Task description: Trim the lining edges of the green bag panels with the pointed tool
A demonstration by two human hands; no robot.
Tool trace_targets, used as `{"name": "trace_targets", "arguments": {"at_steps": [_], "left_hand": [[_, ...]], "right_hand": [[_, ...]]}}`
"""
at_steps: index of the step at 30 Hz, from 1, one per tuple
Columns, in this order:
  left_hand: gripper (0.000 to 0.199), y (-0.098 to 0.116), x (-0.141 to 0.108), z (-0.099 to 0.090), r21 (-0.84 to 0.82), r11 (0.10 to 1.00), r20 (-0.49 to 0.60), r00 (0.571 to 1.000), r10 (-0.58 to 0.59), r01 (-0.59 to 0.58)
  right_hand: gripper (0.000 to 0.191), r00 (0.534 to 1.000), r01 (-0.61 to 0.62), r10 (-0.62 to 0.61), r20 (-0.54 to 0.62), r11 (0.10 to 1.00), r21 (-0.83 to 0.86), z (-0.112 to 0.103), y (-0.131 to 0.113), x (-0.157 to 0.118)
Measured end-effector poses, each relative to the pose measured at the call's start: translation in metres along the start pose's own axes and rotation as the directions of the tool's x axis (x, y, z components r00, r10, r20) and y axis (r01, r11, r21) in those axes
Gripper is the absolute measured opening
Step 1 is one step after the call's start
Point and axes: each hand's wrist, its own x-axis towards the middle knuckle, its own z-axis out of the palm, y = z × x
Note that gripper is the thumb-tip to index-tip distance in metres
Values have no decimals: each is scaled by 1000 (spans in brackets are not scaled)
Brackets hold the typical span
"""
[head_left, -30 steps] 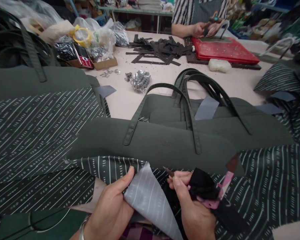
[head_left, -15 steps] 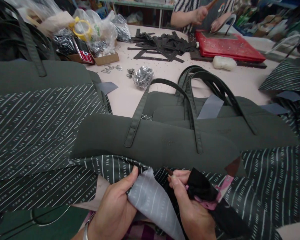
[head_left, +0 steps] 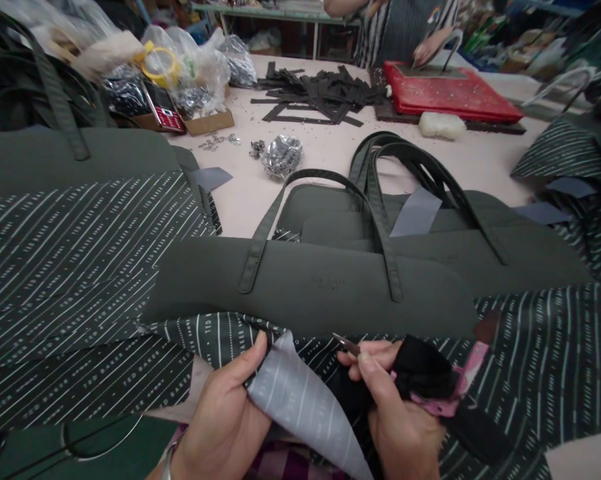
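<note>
Two bare hands, left hand (head_left: 225, 420) with what looks like a silver bracelet (head_left: 167, 460) at the wrist, right hand (head_left: 400, 423) without rings

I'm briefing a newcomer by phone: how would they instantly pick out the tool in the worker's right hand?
Start at the pale pink worktable and come down to the nearest dark green bag panel with two strap handles. Just below its lower edge, the right hand pinches a small pointed metal blade. It is the only shiny metal tip there, between the folded grey lining and the black cloth wad.
</note>
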Motion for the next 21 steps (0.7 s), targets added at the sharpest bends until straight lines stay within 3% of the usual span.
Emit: {"name": "trace_targets", "arguments": {"at_steps": [14, 21], "left_hand": [[21, -1, -1, -6, 8, 1000, 94, 995, -26, 25], [21, 0, 0, -6, -21, 998, 167, 984, -58, 62]], "right_hand": [[29, 980, 186, -164, 115, 960, -210, 0, -2, -1], [25, 991, 78, -56, 122, 979, -190, 2, -3, 2]]}}
